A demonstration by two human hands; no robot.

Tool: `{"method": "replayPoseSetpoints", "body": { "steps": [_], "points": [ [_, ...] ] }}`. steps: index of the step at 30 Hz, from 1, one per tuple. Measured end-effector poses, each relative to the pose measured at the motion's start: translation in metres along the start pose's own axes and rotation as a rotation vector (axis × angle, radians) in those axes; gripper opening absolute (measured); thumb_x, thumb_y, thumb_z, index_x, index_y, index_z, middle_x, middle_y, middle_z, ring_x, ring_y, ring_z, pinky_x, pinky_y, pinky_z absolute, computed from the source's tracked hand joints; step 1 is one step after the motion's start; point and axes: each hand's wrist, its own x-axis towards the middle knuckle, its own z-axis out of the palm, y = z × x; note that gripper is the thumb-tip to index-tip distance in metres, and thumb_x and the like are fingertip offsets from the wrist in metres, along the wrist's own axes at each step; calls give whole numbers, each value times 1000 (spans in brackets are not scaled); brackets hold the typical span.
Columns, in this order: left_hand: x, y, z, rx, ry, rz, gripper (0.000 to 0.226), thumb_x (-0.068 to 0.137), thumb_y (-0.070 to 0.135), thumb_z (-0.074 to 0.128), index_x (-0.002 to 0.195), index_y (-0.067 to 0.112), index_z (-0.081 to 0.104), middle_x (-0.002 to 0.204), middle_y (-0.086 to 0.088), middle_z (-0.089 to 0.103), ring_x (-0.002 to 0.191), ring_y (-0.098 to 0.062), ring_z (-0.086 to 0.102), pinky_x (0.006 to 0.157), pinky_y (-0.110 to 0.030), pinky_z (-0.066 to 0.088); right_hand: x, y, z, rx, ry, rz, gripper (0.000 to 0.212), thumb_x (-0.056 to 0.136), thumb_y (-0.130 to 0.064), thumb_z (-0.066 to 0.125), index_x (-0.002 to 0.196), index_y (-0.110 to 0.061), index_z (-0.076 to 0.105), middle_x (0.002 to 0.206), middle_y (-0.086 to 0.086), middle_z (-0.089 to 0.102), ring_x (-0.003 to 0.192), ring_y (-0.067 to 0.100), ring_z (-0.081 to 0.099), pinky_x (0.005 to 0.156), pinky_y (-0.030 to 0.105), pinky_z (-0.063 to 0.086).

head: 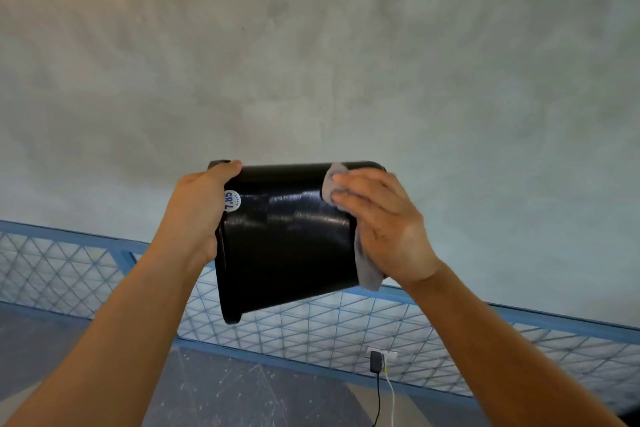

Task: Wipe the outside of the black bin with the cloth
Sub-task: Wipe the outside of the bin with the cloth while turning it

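While the black bin [287,239] is up in the air in front of a grey wall [311,62], only the two hands hold it. It rests on nothing else. The bin looks tipped, and its shiny dark side faces the camera.

The left hand [197,211] grips the bin's left edge. Its fingers curl around that edge, and one fingertip shows over the top left corner. A small round white sticker [232,200] with blue numbers sits on the bin just beside this hand.

The right hand [384,222] lies flat on the bin's right side with its fingers nearly straight. It presses a grey cloth [369,270] against the bin. The cloth peeks out past the fingertips near the top right corner, and it hangs out below the palm at the bin's lower right corner.

Behind and below the bin is a blue frame with wire mesh [52,274]. Low on the right, a black charger [375,362] is plugged into a white socket [384,354]. A black cable [378,399] and a white cable [391,395] hang down from it. Under that is a dark grey floor [225,388].
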Motion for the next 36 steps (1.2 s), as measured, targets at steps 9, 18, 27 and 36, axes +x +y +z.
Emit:
{"method": "replayPoseSetpoints", "body": {
  "steps": [9,18,27,36],
  "points": [
    [20,2,-16,23,3,-6,39,94,38,68,122,12,71,95,-15,71,74,-29,70,65,-40,60,-40,-14,10,46,-196,-30,29,92,2,70,120,-6,74,132,6,66,130,24,53,110,34,47],
    [12,-2,-13,-68,38,21,21,94,33,69,104,15,71,85,-12,69,57,-20,69,49,-33,58,-51,-5,2,50,-78,62,24,97,-9,62,116,0,74,127,12,67,128,23,55,109,34,47],
    [-3,-3,3,42,18,103,21,94,34,69,85,16,74,69,-7,69,57,-21,69,55,-39,62,-21,-33,19,20,-157,44,36,93,7,64,128,-2,68,137,12,63,131,25,52,112,34,46],
    [-2,-4,-7,-11,48,54,21,95,34,67,100,15,73,77,-10,68,53,-18,68,48,-30,55,-35,-61,29,-4,-356,-53,47,89,7,48,128,-11,66,136,2,59,126,23,50,102,36,52]
  ]
}}
